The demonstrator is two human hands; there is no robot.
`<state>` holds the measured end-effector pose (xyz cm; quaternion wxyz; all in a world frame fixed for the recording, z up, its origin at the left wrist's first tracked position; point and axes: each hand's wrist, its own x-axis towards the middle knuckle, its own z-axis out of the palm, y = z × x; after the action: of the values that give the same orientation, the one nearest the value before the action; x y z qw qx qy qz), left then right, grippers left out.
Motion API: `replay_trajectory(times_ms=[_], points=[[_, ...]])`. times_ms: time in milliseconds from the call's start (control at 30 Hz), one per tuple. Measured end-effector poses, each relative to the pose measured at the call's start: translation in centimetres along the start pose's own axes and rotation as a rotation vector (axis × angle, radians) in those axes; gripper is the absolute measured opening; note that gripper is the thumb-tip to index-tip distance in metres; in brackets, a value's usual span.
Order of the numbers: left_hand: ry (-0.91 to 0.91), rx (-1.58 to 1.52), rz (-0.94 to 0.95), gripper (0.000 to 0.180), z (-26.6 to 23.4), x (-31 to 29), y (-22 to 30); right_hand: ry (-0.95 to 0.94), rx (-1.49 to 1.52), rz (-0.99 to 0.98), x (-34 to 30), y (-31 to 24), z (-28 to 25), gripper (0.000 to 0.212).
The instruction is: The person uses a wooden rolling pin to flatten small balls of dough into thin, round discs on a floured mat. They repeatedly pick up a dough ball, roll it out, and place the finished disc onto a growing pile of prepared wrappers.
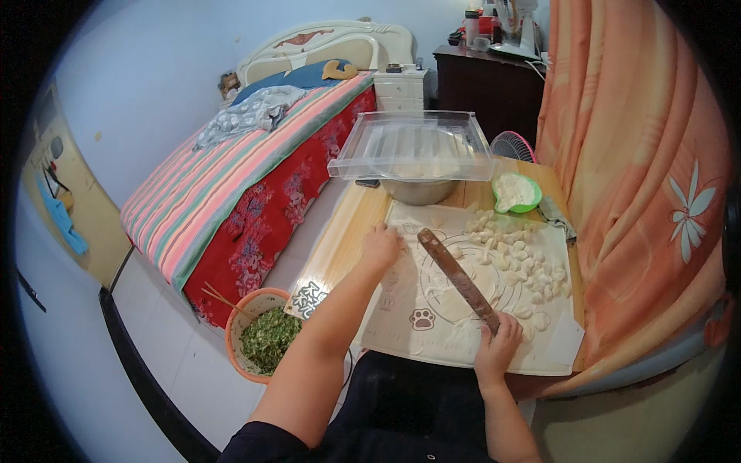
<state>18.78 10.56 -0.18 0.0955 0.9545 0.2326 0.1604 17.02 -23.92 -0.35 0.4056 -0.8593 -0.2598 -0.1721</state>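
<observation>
My right hand (499,339) is wrapped round the near end of a brown wooden rolling pin (458,279). The pin slants up and to the left over a pale kneading mat (394,320) with printed circles. Flat dough wrappers (454,302) lie partly beneath the pin. Toward the mat's right side many small dough pieces (532,270) are scattered, dusted with flour. My left hand (382,245) rests by the mat's left edge, its fingers curled downward; what they hold, if anything, is hidden.
Behind the mat, a metal bowl (417,191) sits under a clear plastic tray (347,170). A green bowl of flour (532,202) stands right of it. An orange basin of chopped greens (231,359) with chopsticks is low at left. A white scraper (566,339) lies at the mat's right corner.
</observation>
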Motion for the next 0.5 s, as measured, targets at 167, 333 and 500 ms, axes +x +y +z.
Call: replay_trajectory(times_ms=[167,333,500], points=[[-0.102,0.049,-0.013,0.025,0.9,1.3,-0.8,0.007,-0.022,-0.027,0.1,-0.1,0.3,0.037],[-0.097,-0.127,0.048,0.022,-3.5,-0.3,1.2,0.032,-0.007,-0.029,0.4,-0.1,0.3,0.036],[-0.009,0.203,0.566,0.021,-5.9,-10.3,4.4,0.029,-0.031,-0.006,0.1,0.1,0.3,0.036]])
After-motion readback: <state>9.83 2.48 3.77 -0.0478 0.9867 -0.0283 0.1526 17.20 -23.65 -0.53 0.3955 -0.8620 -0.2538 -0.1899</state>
